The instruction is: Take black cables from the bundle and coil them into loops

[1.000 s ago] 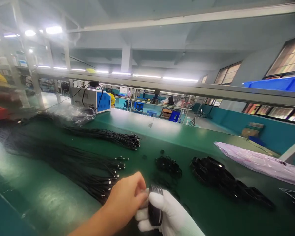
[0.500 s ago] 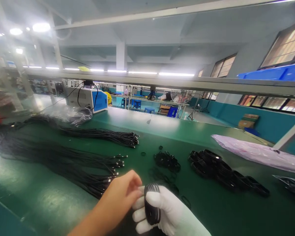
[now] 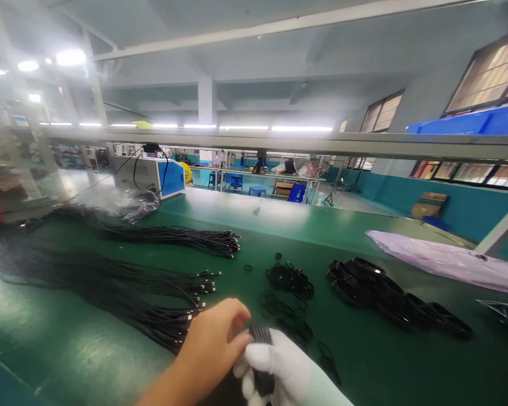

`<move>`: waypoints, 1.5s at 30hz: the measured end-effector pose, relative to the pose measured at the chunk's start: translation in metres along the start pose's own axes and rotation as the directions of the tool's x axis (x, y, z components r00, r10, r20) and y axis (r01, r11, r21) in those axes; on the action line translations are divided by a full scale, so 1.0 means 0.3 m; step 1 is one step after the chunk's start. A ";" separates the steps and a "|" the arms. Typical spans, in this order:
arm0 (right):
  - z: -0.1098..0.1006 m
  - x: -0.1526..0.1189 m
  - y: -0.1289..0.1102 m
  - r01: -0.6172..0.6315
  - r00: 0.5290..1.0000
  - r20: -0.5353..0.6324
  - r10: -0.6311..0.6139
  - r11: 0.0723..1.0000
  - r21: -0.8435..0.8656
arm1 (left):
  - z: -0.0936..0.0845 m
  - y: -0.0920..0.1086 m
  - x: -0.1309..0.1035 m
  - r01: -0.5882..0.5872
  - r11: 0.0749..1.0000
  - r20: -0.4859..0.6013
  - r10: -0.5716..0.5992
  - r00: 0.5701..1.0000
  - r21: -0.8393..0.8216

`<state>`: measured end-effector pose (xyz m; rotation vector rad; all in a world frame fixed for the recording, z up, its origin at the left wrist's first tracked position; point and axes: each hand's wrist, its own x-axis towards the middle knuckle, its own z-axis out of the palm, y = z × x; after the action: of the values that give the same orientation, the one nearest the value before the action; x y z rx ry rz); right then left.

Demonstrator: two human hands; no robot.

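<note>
In the head view, my gloved right hand (image 3: 290,366) is closed around a coiled black cable (image 3: 261,336), its thumb pressed across the loops. My bare left hand (image 3: 211,341) is at the coil's left side with curled fingers, its thumb tip meeting the coil's edge and the glove's fingertips. Whatever is pinched in the left hand is hidden. Loose black cables (image 3: 139,307) with pale connector ends reach almost to my left hand. Small black bands (image 3: 290,279) lie in a heap beyond my right hand, with more scattered closer in. Finished-looking coils of black cable (image 3: 389,293) are piled to the right.
A second cable bundle (image 3: 182,238) lies farther back on the green table (image 3: 220,211). Behind it are clear plastic (image 3: 138,206) and a grey-and-blue machine (image 3: 169,177). A pinkish plastic bag (image 3: 440,262) rests at the right. A rail (image 3: 258,141) runs across above the table.
The coil has turned slightly in my right hand, and the glove's fingers have closed in further around it. My left hand has shifted a little to the right, against the coil.
</note>
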<state>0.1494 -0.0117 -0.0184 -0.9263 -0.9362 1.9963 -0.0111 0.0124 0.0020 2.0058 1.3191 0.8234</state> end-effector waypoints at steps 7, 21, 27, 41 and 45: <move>-0.009 0.033 0.039 0.204 0.970 0.070 -0.234 0.933 0.296 | 0.097 -0.026 -0.080 -0.294 0.931 0.003 0.301 0.954 0.216; -0.013 0.002 0.015 -0.061 0.994 0.095 0.055 0.996 0.061 | 0.029 -0.017 0.004 0.053 0.994 0.081 -0.046 0.996 -0.099; 0.025 -0.002 -0.002 0.024 0.998 0.053 -0.019 0.995 -0.096 | 0.051 -0.023 0.002 -0.005 0.998 0.023 0.003 1.000 0.068; -0.171 -0.066 -0.173 0.236 0.914 -0.338 -0.224 0.972 -0.006 | -0.005 -0.064 0.160 -0.025 0.991 0.094 0.012 0.996 0.132; -0.189 -0.067 -0.172 0.198 0.919 -0.340 -0.198 0.980 -0.035 | 0.119 -0.065 0.223 -0.093 0.982 0.216 0.056 0.975 0.164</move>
<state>0.2216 0.0128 0.0032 -1.0900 -0.7972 1.5991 0.0262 0.0763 -0.0237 2.2216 1.2350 0.5255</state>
